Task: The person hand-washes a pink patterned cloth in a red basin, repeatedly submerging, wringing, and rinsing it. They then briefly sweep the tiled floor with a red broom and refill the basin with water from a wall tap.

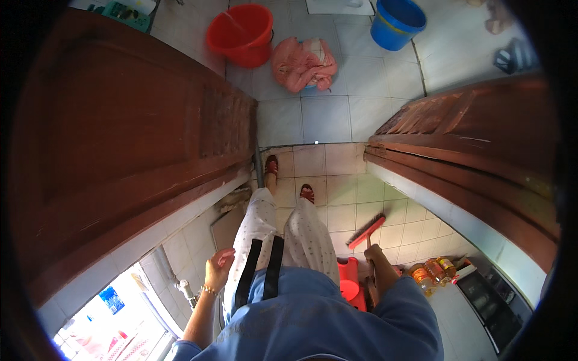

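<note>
My right hand point(373, 253) grips the handle of a broom. The broom head point(366, 232), red with dark bristles, is just beyond that hand over the beige floor tiles point(342, 218); whether the bristles touch them I cannot tell. Part of the handle is hidden by my hand and arm. On the other side, my left hand point(221, 265) hangs empty beside my pale trousers point(257, 225), its fingers loosely bent. My feet in dark red sandals point(307, 193) stand on the tiles, the left one further forward, close to a grey pipe point(259, 169).
Brown wooden doors point(135, 113) point(474, 122) flank the doorway. Beyond it are a red bucket point(241, 38), a pink cloth heap point(303, 65) and a blue bucket point(395, 27). Near my right arm stand a red plastic object point(349, 282) and several bottles of yellow-orange liquid point(422, 276).
</note>
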`<state>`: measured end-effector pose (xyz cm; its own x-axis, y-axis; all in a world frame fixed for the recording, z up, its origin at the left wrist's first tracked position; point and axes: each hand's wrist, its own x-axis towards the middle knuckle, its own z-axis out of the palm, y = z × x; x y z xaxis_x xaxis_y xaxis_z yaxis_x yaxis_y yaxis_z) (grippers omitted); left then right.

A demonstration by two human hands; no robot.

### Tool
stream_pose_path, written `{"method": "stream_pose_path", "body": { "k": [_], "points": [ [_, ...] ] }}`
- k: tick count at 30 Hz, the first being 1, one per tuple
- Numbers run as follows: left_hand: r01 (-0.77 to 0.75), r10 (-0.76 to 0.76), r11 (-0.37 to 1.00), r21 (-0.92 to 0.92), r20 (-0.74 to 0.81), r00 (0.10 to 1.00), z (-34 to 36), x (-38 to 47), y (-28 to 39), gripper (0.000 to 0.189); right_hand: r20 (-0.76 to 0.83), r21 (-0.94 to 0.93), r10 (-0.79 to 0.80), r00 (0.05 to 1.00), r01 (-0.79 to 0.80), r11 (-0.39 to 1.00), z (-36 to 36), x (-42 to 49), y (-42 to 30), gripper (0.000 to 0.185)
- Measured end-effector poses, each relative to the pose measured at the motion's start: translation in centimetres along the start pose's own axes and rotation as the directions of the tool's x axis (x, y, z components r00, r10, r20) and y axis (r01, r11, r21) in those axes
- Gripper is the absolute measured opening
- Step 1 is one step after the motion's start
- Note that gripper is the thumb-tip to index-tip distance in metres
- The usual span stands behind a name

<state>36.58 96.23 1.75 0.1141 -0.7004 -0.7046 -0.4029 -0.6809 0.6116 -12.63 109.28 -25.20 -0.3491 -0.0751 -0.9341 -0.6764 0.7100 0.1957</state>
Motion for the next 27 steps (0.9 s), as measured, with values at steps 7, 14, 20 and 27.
{"method": "stream_pose_path", "body": {
  "k": [7,14,20,27],
  "points": [
    [0.158,-0.158,0.987,0.041,0.003,0.987,-1.6,-2.1,-2.2,0.024,-0.05,0.236,-0.261,0.964,0.265,0.935,-6.5,-5.0,-22.4,0.014],
    [0.122,-0.111,0.989,-0.079,0.133,0.985,-2.6,1.9,-1.5,0.023,-0.055,0.568,-0.456,0.888,0.403,0.718,-13.1,-5.5,-34.6,0.006],
    [0.106,-0.078,0.982,-0.157,0.173,0.982,-4.9,4.1,-4.1,0.026,-0.032,0.565,-0.428,0.903,0.37,0.737,-12.5,-11.9,-28.0,0.012],
    [0.225,-0.159,0.912,-0.343,0.211,0.964,-4.3,5.7,-4.8,0.023,0.308,-0.295,-0.37,0.876,0.458,0.838,0.9,0.5,-3.9,0.016]
  ]
}}
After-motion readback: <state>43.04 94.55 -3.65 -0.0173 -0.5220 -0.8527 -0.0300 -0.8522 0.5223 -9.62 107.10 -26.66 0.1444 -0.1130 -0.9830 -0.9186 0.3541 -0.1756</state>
